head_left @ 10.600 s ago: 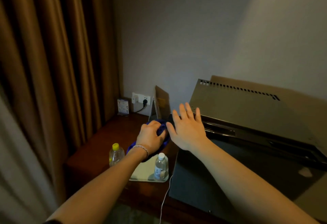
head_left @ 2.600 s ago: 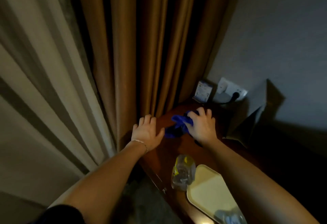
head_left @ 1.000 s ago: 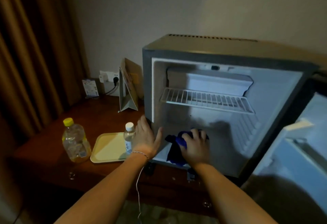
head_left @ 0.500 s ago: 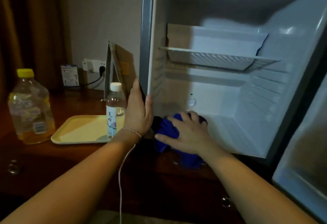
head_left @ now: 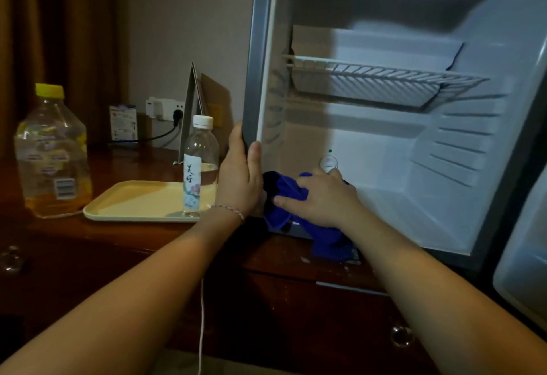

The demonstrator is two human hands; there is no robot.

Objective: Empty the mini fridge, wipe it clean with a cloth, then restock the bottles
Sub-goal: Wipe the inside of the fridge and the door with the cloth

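Observation:
The mini fridge (head_left: 461,149) stands open with nothing inside but a white wire shelf (head_left: 381,77). My left hand (head_left: 239,179) grips the fridge's left front edge, thumb on the inner face. My right hand (head_left: 321,197) presses a blue cloth (head_left: 325,238) onto the front left of the fridge floor; part of the cloth hangs over the lower lip. A small clear bottle (head_left: 199,164) with a white cap stands on a cream tray (head_left: 139,201) left of the fridge. A larger bottle (head_left: 51,152) with a yellow cap and yellowish liquid stands further left.
The fridge door (head_left: 524,271) hangs open at the lower right. All stands on a dark wooden cabinet (head_left: 124,244) with drawer knobs. A folded card stand (head_left: 194,111), a wall socket with a plug (head_left: 165,108) and a small box are behind the tray. Brown curtains hang left.
The view has come slightly closer to the fridge. My right hand with the cloth has shifted a little along the fridge floor; my left hand keeps its hold on the edge.

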